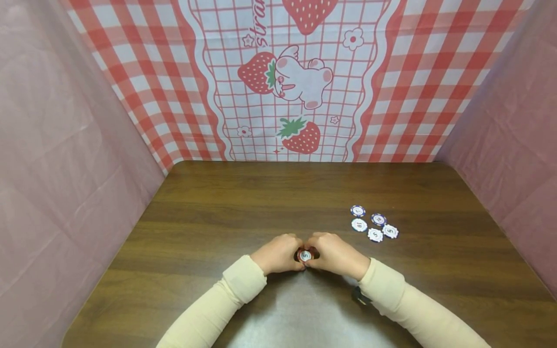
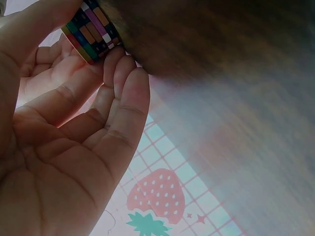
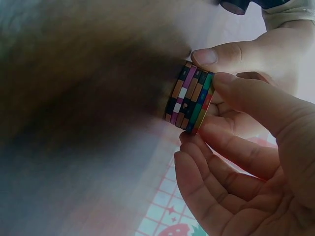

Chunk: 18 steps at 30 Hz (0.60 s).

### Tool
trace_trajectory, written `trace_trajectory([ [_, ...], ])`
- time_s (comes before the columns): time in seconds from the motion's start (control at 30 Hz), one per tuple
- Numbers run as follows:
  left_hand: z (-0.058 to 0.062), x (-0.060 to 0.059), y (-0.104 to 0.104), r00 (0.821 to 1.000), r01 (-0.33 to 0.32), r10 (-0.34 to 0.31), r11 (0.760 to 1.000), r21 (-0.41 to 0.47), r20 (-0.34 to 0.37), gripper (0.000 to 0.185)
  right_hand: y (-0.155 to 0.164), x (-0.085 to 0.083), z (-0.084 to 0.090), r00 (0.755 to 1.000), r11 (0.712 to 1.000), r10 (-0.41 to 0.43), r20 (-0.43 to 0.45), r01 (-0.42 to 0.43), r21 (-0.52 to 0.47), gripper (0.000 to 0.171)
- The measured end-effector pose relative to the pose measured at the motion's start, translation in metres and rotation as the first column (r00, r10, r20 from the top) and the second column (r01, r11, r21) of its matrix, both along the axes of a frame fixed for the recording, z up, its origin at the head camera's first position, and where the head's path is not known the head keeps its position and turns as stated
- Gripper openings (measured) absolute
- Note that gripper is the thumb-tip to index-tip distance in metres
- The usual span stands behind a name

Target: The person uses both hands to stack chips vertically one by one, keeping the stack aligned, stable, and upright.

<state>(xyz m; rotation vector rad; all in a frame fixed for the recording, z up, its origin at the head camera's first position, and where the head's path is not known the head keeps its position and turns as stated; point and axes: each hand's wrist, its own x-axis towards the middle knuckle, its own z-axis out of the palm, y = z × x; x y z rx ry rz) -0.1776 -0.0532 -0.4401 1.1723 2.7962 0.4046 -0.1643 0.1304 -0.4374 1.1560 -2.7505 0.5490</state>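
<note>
A short stack of poker chips (image 1: 305,255) stands on the brown wooden table (image 1: 243,203), near its front edge. My left hand (image 1: 292,254) cups it from the left and my right hand (image 1: 316,253) from the right, fingers curled round its sides. In the left wrist view the stack's striped edge (image 2: 91,30) sits between my left thumb and fingertips (image 2: 118,61). Seen from the right wrist, the stack (image 3: 189,98) has my right fingers (image 3: 236,91) wrapped around it. Only the top chip, marked 5, shows from the head camera.
Several loose chips (image 1: 374,225), white and blue-rimmed, lie flat on the table to the right of my hands. Pink sheets wall both sides, and a red-checked strawberry cloth (image 1: 300,82) hangs behind the table's far edge.
</note>
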Motion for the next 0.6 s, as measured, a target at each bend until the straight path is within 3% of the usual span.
trace_trajectory([
  [0.27, 0.0, 0.0, 0.0, 1.0, 0.001, -0.001, 1.0, -0.005, 0.023, 0.023, 0.011, 0.002, 0.005, 0.999, 0.999, -0.034, 0.019, 0.034, 0.003, 0.025],
  [0.6, 0.0, 0.001, 0.0, 0.999, -0.016, 0.017, 1.0, -0.024, 0.033, 0.024, 0.044, 0.002, 0.011, 0.987, 0.988, -0.153, 0.047, 0.151, 0.037, 0.033],
])
